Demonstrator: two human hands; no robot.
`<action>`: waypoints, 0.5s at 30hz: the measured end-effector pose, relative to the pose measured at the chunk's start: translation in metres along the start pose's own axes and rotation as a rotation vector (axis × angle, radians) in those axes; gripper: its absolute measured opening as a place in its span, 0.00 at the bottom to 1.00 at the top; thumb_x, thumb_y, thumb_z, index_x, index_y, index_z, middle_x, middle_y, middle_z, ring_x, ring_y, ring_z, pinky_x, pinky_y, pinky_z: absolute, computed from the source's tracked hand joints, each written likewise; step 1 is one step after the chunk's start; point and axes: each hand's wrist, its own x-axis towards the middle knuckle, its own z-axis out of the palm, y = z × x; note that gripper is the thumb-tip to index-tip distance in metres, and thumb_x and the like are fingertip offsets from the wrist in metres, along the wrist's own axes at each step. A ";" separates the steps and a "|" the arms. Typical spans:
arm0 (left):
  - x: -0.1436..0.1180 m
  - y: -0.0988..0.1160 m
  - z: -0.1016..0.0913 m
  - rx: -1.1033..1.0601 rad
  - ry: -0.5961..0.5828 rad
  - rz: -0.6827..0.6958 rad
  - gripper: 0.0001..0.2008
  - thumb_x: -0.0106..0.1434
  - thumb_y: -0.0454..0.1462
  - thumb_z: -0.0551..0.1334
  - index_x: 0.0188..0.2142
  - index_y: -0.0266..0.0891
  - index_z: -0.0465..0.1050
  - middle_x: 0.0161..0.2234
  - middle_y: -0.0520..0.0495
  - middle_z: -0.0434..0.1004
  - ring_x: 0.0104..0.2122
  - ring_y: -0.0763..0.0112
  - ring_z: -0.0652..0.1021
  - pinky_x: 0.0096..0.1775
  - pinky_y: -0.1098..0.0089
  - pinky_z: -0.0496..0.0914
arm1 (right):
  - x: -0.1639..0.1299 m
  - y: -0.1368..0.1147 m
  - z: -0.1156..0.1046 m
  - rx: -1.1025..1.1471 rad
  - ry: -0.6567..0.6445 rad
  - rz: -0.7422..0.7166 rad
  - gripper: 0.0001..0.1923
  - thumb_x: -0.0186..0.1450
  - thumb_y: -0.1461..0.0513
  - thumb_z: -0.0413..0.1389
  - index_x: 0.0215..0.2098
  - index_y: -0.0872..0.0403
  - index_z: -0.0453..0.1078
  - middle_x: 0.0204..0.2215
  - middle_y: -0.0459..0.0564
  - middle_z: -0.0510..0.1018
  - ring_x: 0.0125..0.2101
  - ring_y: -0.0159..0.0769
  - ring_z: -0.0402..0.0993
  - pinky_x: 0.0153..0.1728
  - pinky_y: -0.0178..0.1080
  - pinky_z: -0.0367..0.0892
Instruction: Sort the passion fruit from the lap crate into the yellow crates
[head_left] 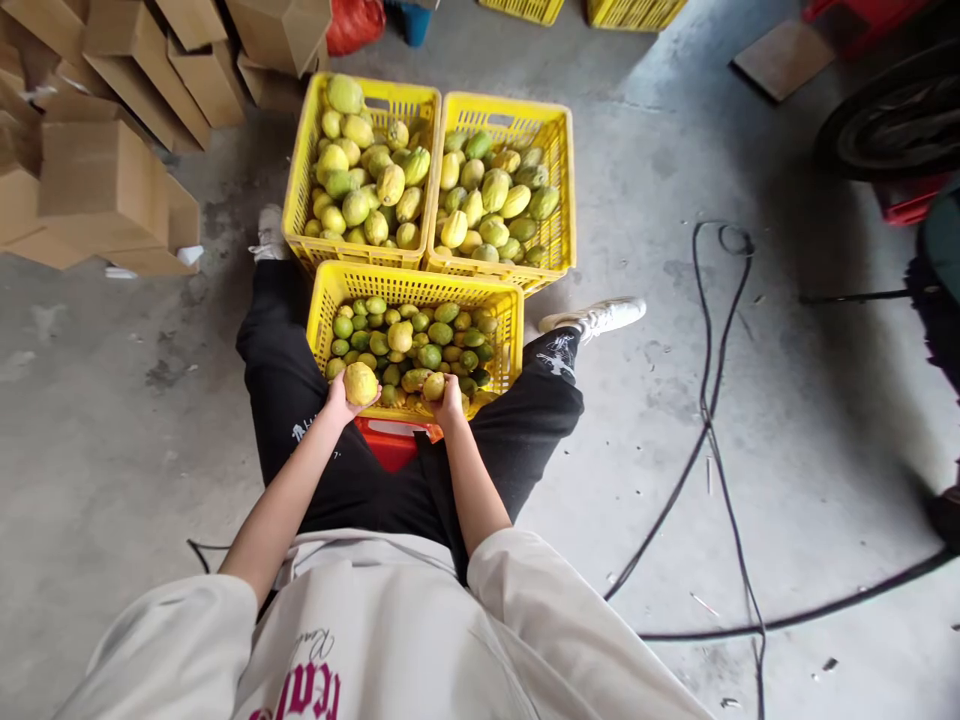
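Observation:
My left hand (343, 403) is closed round a large, bumpy yellow fruit (361, 384), rather like a citron, above the near left corner of the front crate. On the right, my right hand (450, 400) grips a smaller yellow fruit (433, 387) at the same crate's near side. That front yellow crate (420, 285) sits between my legs and holds many small green and yellow fruits (430, 356). Behind it stand a left yellow crate (300, 180) and a right yellow crate (561, 150), both holding larger yellow-green fruits (495, 190).
Cardboard boxes (105, 185) pile up at the far left. A red object (390, 445) shows under the front crate's near edge. Black cable (707, 410) loops over the concrete floor (622, 420) to my right. A wheel (892, 120) stands at the far right.

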 end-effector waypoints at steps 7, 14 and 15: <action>0.001 -0.004 0.002 0.172 -0.018 0.047 0.17 0.68 0.49 0.59 0.43 0.37 0.72 0.29 0.45 0.77 0.25 0.64 0.80 0.27 0.66 0.77 | -0.003 0.003 0.000 -0.048 0.005 -0.033 0.10 0.65 0.54 0.59 0.35 0.52 0.68 0.23 0.43 0.75 0.20 0.30 0.71 0.15 0.28 0.60; 0.004 0.001 -0.002 0.171 -0.023 0.165 0.14 0.68 0.47 0.60 0.43 0.39 0.72 0.33 0.47 0.78 0.28 0.68 0.80 0.31 0.69 0.77 | -0.010 0.002 0.005 -0.024 -0.151 -0.091 0.12 0.62 0.53 0.62 0.34 0.53 0.70 0.24 0.45 0.77 0.21 0.29 0.70 0.15 0.28 0.56; 0.004 0.002 -0.003 0.147 -0.001 0.177 0.15 0.68 0.48 0.60 0.43 0.40 0.72 0.33 0.47 0.78 0.29 0.68 0.80 0.32 0.69 0.77 | -0.011 0.002 0.006 -0.023 -0.165 -0.089 0.13 0.62 0.52 0.61 0.34 0.53 0.70 0.24 0.45 0.77 0.21 0.30 0.70 0.15 0.29 0.57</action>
